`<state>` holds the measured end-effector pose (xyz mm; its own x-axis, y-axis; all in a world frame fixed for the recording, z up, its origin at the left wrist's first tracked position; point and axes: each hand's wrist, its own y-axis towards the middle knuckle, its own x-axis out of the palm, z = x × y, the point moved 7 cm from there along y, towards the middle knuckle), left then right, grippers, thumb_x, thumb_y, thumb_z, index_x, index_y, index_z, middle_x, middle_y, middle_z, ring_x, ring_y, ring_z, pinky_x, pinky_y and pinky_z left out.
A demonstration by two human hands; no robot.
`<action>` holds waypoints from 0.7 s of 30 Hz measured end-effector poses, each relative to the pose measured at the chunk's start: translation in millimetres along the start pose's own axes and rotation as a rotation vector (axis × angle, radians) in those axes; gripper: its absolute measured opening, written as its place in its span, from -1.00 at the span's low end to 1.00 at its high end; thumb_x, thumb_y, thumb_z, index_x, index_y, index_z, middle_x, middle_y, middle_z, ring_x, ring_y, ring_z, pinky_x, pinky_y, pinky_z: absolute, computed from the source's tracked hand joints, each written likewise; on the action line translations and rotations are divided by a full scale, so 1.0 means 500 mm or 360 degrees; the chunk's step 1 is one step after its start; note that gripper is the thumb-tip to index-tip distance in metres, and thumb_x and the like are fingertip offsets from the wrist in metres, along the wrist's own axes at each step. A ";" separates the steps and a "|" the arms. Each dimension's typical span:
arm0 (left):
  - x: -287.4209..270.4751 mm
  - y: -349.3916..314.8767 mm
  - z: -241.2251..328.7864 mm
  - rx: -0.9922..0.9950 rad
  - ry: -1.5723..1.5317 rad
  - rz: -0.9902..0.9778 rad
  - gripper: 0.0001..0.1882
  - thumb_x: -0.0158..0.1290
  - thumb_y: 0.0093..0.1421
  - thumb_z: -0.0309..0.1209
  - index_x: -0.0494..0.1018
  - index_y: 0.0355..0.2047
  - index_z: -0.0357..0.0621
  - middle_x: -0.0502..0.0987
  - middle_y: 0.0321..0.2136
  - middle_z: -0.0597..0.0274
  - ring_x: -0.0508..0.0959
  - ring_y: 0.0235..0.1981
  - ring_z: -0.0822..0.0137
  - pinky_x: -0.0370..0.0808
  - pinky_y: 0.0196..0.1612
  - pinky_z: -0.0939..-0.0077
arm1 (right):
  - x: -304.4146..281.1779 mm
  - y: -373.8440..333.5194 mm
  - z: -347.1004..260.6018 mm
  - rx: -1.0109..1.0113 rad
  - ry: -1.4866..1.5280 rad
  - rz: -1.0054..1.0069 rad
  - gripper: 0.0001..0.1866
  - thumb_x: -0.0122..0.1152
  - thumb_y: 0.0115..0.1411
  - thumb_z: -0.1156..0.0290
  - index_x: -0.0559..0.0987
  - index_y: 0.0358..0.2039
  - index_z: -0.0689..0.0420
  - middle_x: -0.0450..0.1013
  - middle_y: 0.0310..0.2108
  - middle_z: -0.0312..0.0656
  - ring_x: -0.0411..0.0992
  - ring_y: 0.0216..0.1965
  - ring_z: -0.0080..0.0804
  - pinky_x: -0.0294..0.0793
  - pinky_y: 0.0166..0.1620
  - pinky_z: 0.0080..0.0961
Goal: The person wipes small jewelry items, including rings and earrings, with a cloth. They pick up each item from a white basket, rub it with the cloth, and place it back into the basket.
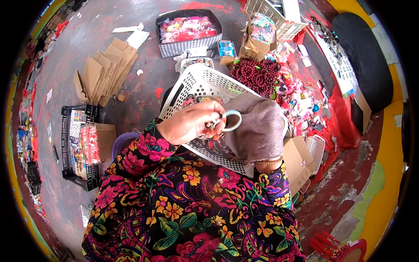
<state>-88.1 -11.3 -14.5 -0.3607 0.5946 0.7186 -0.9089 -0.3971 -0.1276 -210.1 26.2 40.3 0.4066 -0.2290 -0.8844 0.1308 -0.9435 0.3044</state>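
My left hand [192, 121] is closed on a small pale ring [232, 120] and holds it up over a white plastic basket [196, 83]. My right hand is hidden under a grey-purple cloth [259, 126] that it grips; only its wrist with a thin bracelet [268, 162] shows. The cloth touches the ring from the right. The basket rests on my lap and holds small colourful items. Both my sleeves are dark with bright flowers.
A pile of dark red beads [257, 75] lies past the basket. A grey box of pink goods [188, 30], flattened cardboard [104, 72], a black crate [80, 144], a white crate [273, 15] and small cardboard boxes [299, 159] surround me on the floor.
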 end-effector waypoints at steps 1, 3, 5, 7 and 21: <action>0.002 -0.001 -0.004 -0.0035 0.0062 -0.0008 -0.74 -0.17 0.24 -0.35 0.26 -0.12 -0.24 0.42 -0.35 0.18 0.39 -0.39 0.44 0.30 -0.36 0.58 | 0.004 -0.004 0.010 0.0067 0.0190 0.0026 -0.87 0.10 -0.10 0.44 0.50 -0.52 0.21 0.39 -0.49 -0.07 0.39 -0.43 -0.19 0.35 -0.43 -0.39; 0.004 -0.003 -0.009 -0.0054 0.0094 0.0003 -0.73 -0.17 0.25 -0.37 0.26 -0.09 -0.26 0.42 -0.35 0.19 0.38 -0.38 0.47 0.30 -0.35 0.59 | 0.010 -0.012 0.027 0.0234 0.0606 0.0133 -0.85 0.10 -0.12 0.48 0.50 -0.48 0.24 0.42 -0.46 -0.06 0.41 -0.42 -0.20 0.39 -0.41 -0.42; 0.006 -0.002 -0.009 -0.0028 0.0038 0.0038 -0.72 -0.16 0.26 -0.41 0.25 -0.05 -0.28 0.43 -0.35 0.20 0.38 -0.37 0.49 0.30 -0.35 0.62 | 0.017 -0.006 0.029 0.0294 0.1022 0.0169 -0.84 0.09 -0.11 0.53 0.49 -0.44 0.26 0.43 -0.45 -0.06 0.43 -0.42 -0.22 0.41 -0.38 -0.43; 0.005 -0.001 -0.011 -0.0038 0.0151 0.0031 -0.71 -0.16 0.27 -0.44 0.25 -0.03 -0.29 0.44 -0.35 0.21 0.38 -0.38 0.52 0.31 -0.34 0.65 | 0.024 0.009 0.019 0.0141 0.1166 0.0090 -0.84 0.07 -0.06 0.56 0.49 -0.40 0.27 0.44 -0.45 -0.08 0.44 -0.42 -0.26 0.42 -0.36 -0.45; 0.011 0.008 -0.026 -0.0042 0.0478 0.0106 -0.84 -0.17 0.29 -0.43 0.30 -0.21 -0.27 0.44 -0.44 0.26 0.40 -0.47 0.53 0.33 -0.41 0.68 | 0.027 -0.024 -0.016 -0.0065 0.0098 -0.0137 -0.82 0.22 -0.04 0.32 0.55 -0.38 0.06 0.44 -0.51 -0.17 0.45 -0.54 -0.22 0.41 -0.46 -0.37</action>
<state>-96.5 -0.5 -20.3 -0.4617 0.7494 0.4745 -0.8849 -0.4261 -0.1881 -199.0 36.4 27.3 0.4472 -0.1313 -0.8847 0.2038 -0.9482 0.2438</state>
